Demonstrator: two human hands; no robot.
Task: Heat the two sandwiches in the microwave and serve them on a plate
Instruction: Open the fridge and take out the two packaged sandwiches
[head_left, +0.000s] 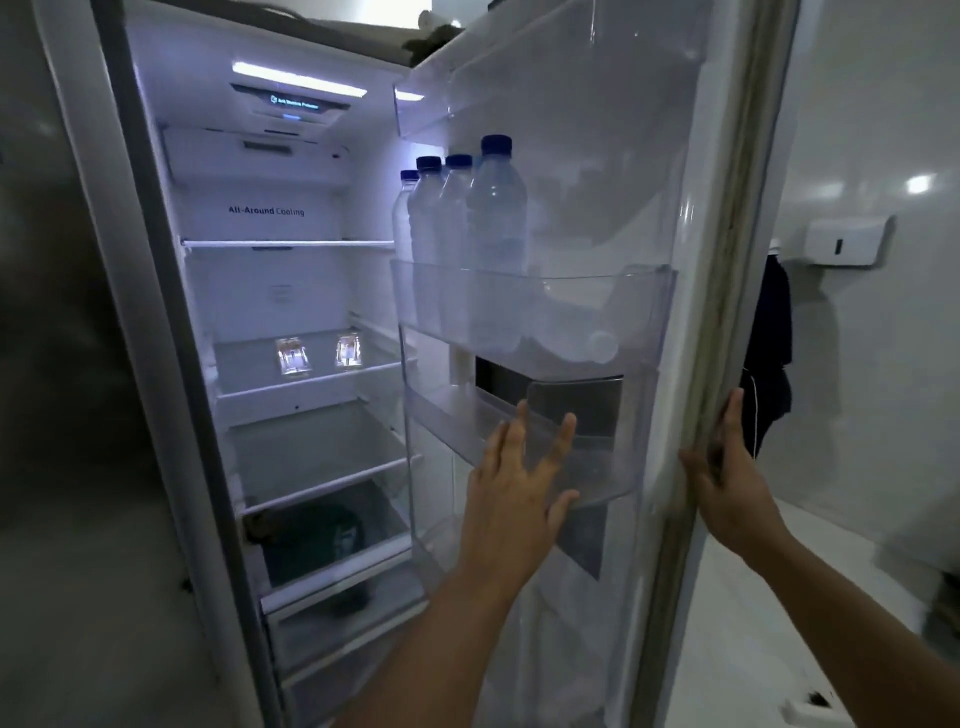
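**Head view: fridge open, sandwiches still on the shelf**

Head camera showed the fridge door (727, 260) swung wide. The right hand (727, 478) curled round the door's outer edge, gripping it. The left hand (511, 499) lay with fingers spread flat against a clear door bin (597, 467), holding nothing. Two wrapped packs, probably the sandwiches (319, 354), sat side by side on a middle shelf (311, 382), well apart from both hands. The water bottles (467, 218) stood upright in the bin above. A shove on the bin could have unseated it; swinging the door hard could have toppled them.
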